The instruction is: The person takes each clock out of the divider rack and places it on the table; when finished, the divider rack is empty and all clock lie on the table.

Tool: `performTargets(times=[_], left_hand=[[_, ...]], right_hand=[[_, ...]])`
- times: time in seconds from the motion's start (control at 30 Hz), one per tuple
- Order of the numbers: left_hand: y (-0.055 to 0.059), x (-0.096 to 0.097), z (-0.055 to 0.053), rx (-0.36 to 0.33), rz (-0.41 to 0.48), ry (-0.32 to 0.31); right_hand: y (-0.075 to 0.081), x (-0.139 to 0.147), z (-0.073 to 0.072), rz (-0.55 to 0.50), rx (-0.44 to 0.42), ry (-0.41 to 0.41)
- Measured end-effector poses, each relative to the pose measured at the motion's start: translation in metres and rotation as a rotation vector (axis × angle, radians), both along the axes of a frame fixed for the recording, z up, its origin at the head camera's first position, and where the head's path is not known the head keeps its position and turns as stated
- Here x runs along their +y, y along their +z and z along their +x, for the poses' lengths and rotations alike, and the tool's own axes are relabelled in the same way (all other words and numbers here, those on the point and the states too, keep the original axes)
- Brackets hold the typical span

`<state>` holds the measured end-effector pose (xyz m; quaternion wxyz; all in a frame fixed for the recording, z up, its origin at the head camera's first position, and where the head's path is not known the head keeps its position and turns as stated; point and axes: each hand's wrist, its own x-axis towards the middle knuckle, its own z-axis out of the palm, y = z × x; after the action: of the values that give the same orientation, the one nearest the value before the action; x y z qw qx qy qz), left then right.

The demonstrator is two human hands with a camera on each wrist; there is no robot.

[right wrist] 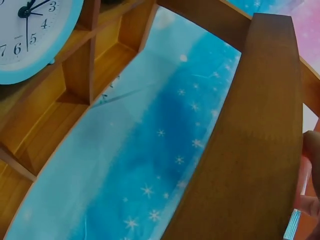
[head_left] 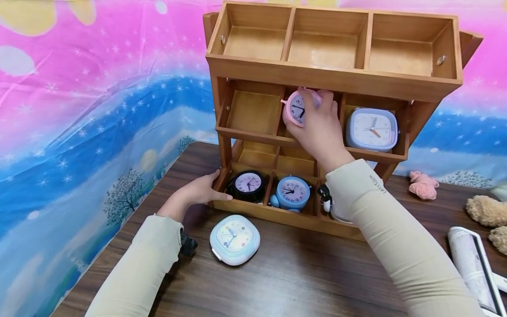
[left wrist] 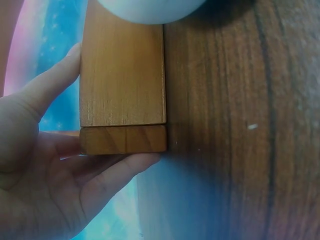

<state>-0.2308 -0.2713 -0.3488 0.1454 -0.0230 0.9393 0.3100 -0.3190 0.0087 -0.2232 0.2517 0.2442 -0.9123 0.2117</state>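
A: What did the head view show that the wrist views didn't?

B: The whole rack point(head_left: 332, 79), three tiers of three compartments, standing near the tabletop's point(head_left: 301, 281) far edge. The right hand point(head_left: 317, 127) was at the middle compartment of the middle tier, its grip curled round a pink clock point(head_left: 295, 108) at that compartment's mouth. The left hand point(head_left: 198, 191) lay against the rack's lower left corner.

A: And the left wrist view?

B: It showed that corner close up: the thumb point(left wrist: 50, 80) straight along one face of the wooden post point(left wrist: 122, 75), the fingers point(left wrist: 115, 175) straight under its end. That grip was open, flat against the wood, holding nothing. A pale rounded clock edge point(left wrist: 150, 10) showed at the top.

A: The right wrist view?

B: Mostly rack boards and the blue starry cloth point(right wrist: 150, 150) behind. A blue-rimmed clock face point(right wrist: 30, 35) sat in the top left corner. Only fingertips point(right wrist: 311, 200) showed at the right edge; the pink clock itself couldn't be made out there.

A: How many clocks?

B: Five in the head view, plain to see. The pink one in hand, a lilac square clock point(head_left: 371, 129) in the middle tier's right compartment, a black clock point(head_left: 248, 185) and a blue clock point(head_left: 292, 193) in the bottom tier's left and middle compartments, and a pale clock point(head_left: 235, 239) lying face up on the tabletop just before the rack. A penguin figure point(head_left: 325, 198) peeked out of the bottom right compartment, half hidden by the right sleeve.
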Motion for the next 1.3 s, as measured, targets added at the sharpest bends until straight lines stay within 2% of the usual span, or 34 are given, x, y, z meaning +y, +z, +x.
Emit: performTargets(times=[0.23,0.4,0.53,0.7,0.83,0.93,1.1,1.3], left_hand=[[-0.003,0.001,0.0,-0.017,0.012,0.001],[-0.007,0.0,0.001,-0.014,0.016,-0.009],[-0.009,0.0,0.003,-0.024,0.022,-0.008],[-0.007,-0.001,0.002,-0.027,0.015,0.001],[-0.003,-0.002,-0.001,-0.026,0.009,0.001],[0.0,-0.003,-0.003,-0.024,0.001,-0.003],[0.002,-0.004,-0.005,-0.022,0.013,-0.005],[0.0,-0.003,-0.004,-0.022,0.026,-0.008]], right_hand=[[0.004,0.003,0.004,0.014,0.055,-0.021],[0.002,0.003,0.014,-0.034,-0.006,0.016],[-0.001,0.006,0.033,-0.041,-0.066,0.068],[-0.009,0.016,0.066,0.027,-0.128,0.145],[-0.024,0.025,0.088,0.148,-0.16,0.182],[-0.04,0.03,0.101,0.247,-0.163,0.205],[-0.07,0.038,0.116,0.336,-0.159,0.254],[-0.099,0.045,0.128,0.415,-0.204,0.335]])
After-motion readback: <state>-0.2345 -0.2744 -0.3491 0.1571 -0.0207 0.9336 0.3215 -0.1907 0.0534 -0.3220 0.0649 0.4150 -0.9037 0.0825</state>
